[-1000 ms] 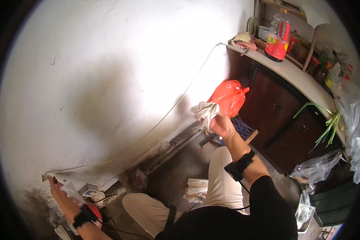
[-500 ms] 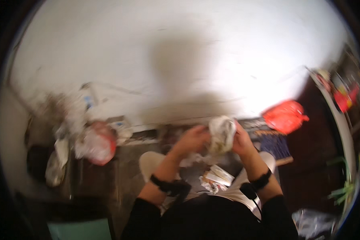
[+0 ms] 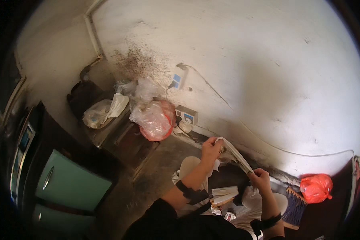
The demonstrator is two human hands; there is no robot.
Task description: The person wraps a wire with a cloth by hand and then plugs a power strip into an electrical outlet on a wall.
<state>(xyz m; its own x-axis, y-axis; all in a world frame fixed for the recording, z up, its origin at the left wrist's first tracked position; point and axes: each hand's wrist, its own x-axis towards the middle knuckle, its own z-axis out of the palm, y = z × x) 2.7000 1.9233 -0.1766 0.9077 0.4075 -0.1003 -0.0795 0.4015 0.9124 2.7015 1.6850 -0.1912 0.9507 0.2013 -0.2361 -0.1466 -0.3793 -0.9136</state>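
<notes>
Between my two hands an off-white, limp bag (image 3: 234,154) is stretched, its edge drawn into a slanting band. My left hand (image 3: 211,151) is closed on the upper left end, thumb and fingers pinching it. Lower and to the right, my right hand (image 3: 261,180) grips the other end. Beneath them, between my knees, lies a dark area with a small white box (image 3: 225,195) and crumpled wrappers (image 3: 229,216). What the dark area is I cannot tell. Clear crumpled plastic (image 3: 251,196) is near my right knee.
A red plastic bag (image 3: 316,188) and a blue-bristled brush (image 3: 294,208) are at the right. Clear and red bags (image 3: 154,120) sit at the left, near a white device with a dial (image 3: 187,116). A green-doored cabinet (image 3: 74,180) stands at lower left. A cable (image 3: 284,150) runs along the wall.
The view has swung left, bringing the cabinet into sight. The bag, bunched up before, is now pulled out long between my hands. My left hand has closed on its edge.
</notes>
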